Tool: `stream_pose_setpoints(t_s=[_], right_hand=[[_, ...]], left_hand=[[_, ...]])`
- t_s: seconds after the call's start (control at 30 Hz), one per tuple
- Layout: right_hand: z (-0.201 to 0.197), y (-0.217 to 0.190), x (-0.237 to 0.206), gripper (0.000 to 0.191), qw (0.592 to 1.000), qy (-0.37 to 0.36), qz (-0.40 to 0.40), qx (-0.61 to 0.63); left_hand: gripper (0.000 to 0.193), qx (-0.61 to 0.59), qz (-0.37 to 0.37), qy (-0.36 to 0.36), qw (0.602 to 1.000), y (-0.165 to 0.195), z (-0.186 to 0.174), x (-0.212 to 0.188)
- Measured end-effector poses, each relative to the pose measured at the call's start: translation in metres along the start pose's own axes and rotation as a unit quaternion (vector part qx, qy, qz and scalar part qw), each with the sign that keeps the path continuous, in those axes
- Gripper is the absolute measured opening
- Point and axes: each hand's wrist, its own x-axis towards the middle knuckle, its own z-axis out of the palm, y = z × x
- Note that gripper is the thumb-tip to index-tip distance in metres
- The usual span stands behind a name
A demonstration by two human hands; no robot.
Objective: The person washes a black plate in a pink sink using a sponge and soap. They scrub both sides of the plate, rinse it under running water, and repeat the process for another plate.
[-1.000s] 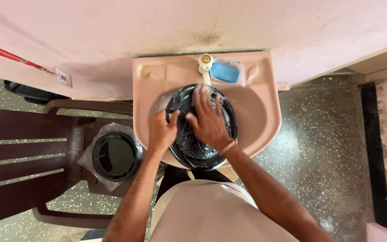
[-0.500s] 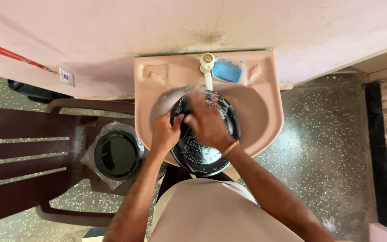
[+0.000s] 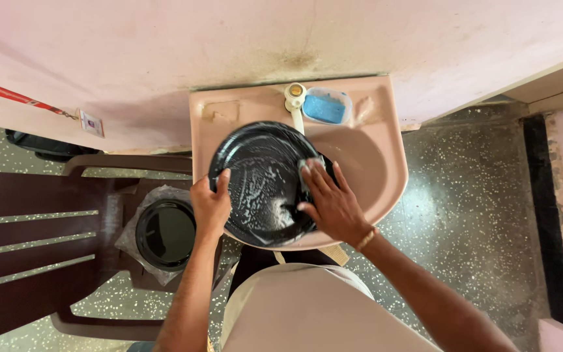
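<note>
Pink wall-hung sink point(image 3: 386, 169) against a pink wall, speckled floor around it.
Over the basin sits a black soapy plate point(image 3: 262, 182); the left hand point(image 3: 210, 207) grips its left rim, while the right hand point(image 3: 333, 205) presses a small scrub pad point(image 3: 307, 167) flat onto its right side. Left, a brown chair point(image 3: 47, 241) carries another black dish point(image 3: 165, 233).

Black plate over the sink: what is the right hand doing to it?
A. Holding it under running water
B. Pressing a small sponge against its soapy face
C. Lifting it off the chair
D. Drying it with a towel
B. The right hand presses a small sponge on the sudsy black plate, while the left hand grips the plate's rim over the pink sink.
</note>
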Motion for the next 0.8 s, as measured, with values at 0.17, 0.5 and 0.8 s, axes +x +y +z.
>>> stream_pose_setpoints(t_s=[0.17,0.5,0.8], right_hand=[[-0.002,-0.043,-0.017,0.086,0.995,-0.044,-0.026,0.083],[-0.032,-0.023,-0.002,0.089,0.983,-0.182,-0.013,-0.006],[0.003,-0.032,0.010,0.049,0.989,0.002,-0.140,0.055]], left_hand=[[0.043,-0.059,-0.030,0.076,0.995,-0.002,0.019,-0.001],[0.049,-0.112,-0.085,0.012,0.990,0.000,0.014,0.011],[0.036,-0.152,-0.142,-0.030,0.978,0.011,0.027,0.002]])
